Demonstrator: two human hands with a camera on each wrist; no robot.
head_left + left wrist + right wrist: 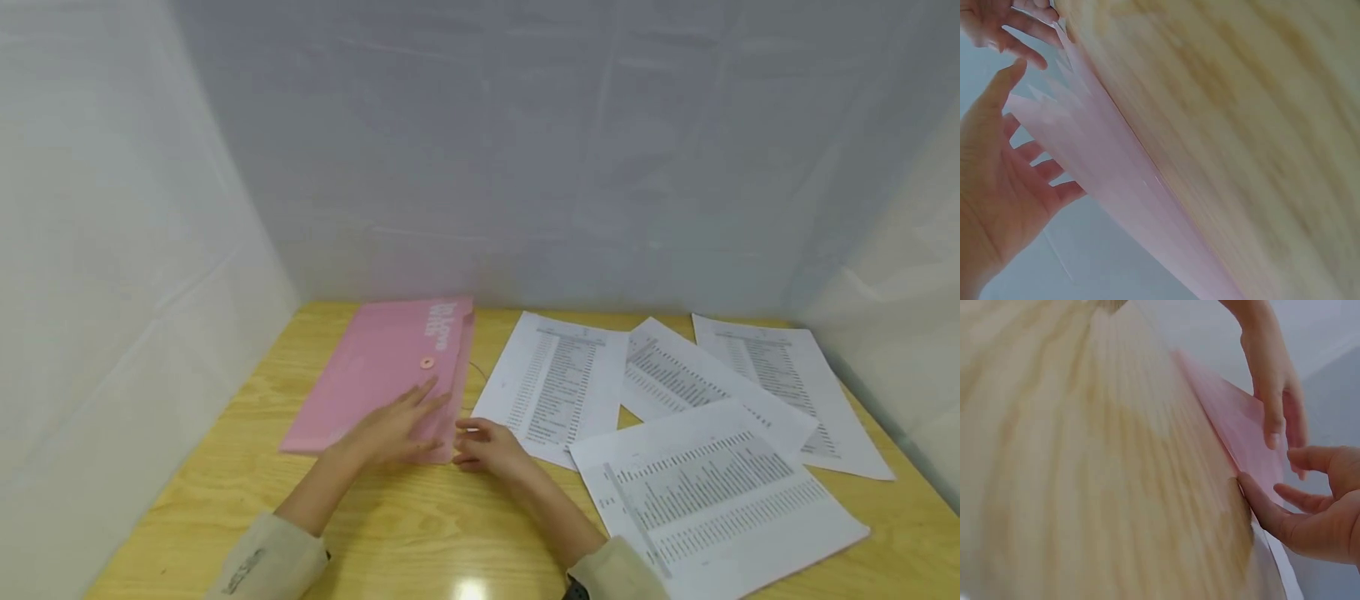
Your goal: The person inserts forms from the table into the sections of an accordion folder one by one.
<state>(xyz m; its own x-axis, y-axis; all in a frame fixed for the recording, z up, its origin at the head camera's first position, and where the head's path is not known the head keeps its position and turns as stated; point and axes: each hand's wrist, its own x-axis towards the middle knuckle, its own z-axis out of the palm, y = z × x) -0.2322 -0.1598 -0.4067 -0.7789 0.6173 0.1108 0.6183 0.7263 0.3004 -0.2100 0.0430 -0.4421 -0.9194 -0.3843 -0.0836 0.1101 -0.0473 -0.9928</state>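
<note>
Covering the near right part of the pink folder point(348, 383): the left hand point(390, 429), fingers extended and spread apart, released, with nothing in its grasp; whether its fingertips press on the surface I cannot tell.
Folder's place: flat on the wooden desk point(420, 533), under the left hand and stretching to the left of it and beyond it.
Folder's long axis: running outward from the near end by the two hands to the far side of the desk.
Folder's button side: facing right, towards the right hand point(491, 450).
Round button point(427, 362): just beyond the left hand's fingertips.
White lettering point(440, 323): farther out from the left hand than the button, reading lengthwise along the folder.
Thin cord point(480, 372): just beyond the right hand, in the gap beside the folder.
Right hand's state: fingers loosely bent, thumb and fingers apart, not clenched, at the folder's near right corner; it is touching or nearly touching the edge, I cannot tell which.
First printed sheet point(558, 379): right of the right hand and beyond it, long axis pointing outward.
Second printed sheet point(667, 367): farther right of that hand, set aslant.
Near printed sheet point(705, 492): well right of the right hand, lapping over the second.
Far printed sheet point(780, 375): farthest right of both hands, partly under the second.
</note>
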